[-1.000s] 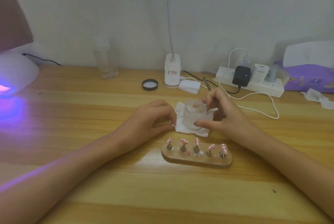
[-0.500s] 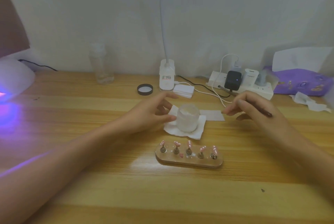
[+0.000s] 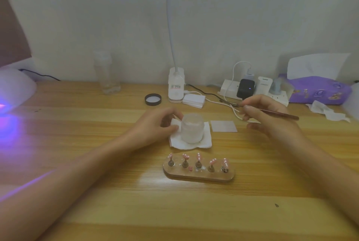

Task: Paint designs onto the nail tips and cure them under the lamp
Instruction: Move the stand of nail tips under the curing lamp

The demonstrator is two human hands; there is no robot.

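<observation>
Head view, looking down on the desk (image 3: pixel 116 211). Has pulled the right hand (image 3: pixel 272 120) away from the frosted jar (image 3: pixel 192 128), after working close against its right side a second ago; now holds it raised and well to the right, fingers pinched on the thin brush (image 3: pixel 275 113), with the dark handle pointing right and the bristle end pointing left. Keeps the left hand (image 3: pixel 153 127) just beside the jar on its left, as before, with curled fingers pinching a lifted corner of the white tissue (image 3: pixel 202 142) under the jar. So, hands apart, with the jar between them. Leaves the five pink nail tips (image 3: pixel 198 158) standing on their pegs in the wooden holder (image 3: pixel 198 175), near the front edge of the tissue, touched by neither hand and already carrying small white marks. Leaves also the curing lamp (image 3: pixel 13 89) glowing purple at the far left, well apart from the holder. Probably means a finished dip or rinse of the brush in the jar, and readiness to return to painting the tips; curing of them not yet started. Cannot tell whether the bristles carry any liquid.
</observation>
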